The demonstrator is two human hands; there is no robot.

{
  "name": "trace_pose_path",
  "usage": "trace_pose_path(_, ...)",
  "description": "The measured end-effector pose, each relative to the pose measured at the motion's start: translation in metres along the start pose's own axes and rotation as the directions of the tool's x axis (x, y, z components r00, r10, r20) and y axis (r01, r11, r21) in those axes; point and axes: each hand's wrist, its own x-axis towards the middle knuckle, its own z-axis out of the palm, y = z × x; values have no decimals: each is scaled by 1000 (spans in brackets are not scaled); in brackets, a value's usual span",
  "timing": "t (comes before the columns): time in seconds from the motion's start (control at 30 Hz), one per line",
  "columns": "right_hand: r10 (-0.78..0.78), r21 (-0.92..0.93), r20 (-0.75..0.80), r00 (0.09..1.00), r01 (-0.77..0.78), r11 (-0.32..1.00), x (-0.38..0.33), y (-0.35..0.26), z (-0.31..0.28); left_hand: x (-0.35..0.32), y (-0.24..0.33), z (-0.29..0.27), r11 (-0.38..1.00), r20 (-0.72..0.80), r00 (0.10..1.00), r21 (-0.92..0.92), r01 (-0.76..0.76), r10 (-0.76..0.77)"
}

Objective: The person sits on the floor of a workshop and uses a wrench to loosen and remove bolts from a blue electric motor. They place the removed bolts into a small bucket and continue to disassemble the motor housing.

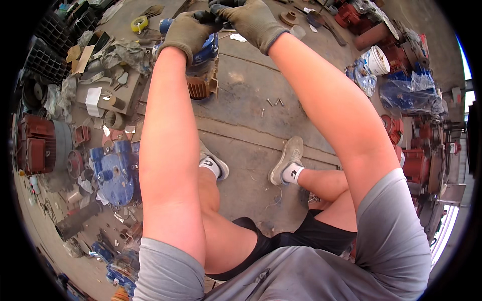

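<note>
Both my hands wear tan work gloves with dark fingertips and meet near the top edge. My left hand (pixel 190 33) is closed, its fingers curled toward the right one. Beside it, my right hand (pixel 253 25) also has its fingers bent in, partly cut off by the picture's edge. Whatever is pinched between them is too hidden to make out. Below my left wrist stands a motor with a blue body (pixel 206 54) and a brown finned housing (pixel 200 87), partly covered by the forearm. Several small bolts (pixel 269 102) lie on the floor between my arms.
To the left are a blue gear housing (pixel 114 173), a red motor (pixel 37 145), black crates (pixel 46 62) and yellow tape (pixel 139 24). On the right, a white bucket (pixel 375 61) lies near a plastic-wrapped blue part (pixel 409 95). My shoes (pixel 286 160) rest on the floor.
</note>
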Motion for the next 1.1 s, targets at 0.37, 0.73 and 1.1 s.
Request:
trace_pose_path(0.37, -295, -323, 64, 953, 299, 898, 3, -15, -21, 6, -3, 9, 940, -54, 998, 340, -24, 45)
trace_pose_path(0.73, 64, -915, 374, 925, 358, 184, 27, -85, -13, 17, -16, 21, 942, 105, 994, 331, -55, 22)
trace_pose_path(1.1, -180, -761, 431, 884, 463, 455, 21, -89, -36, 9, -20, 21, 967, 71, 994, 237, -97, 82)
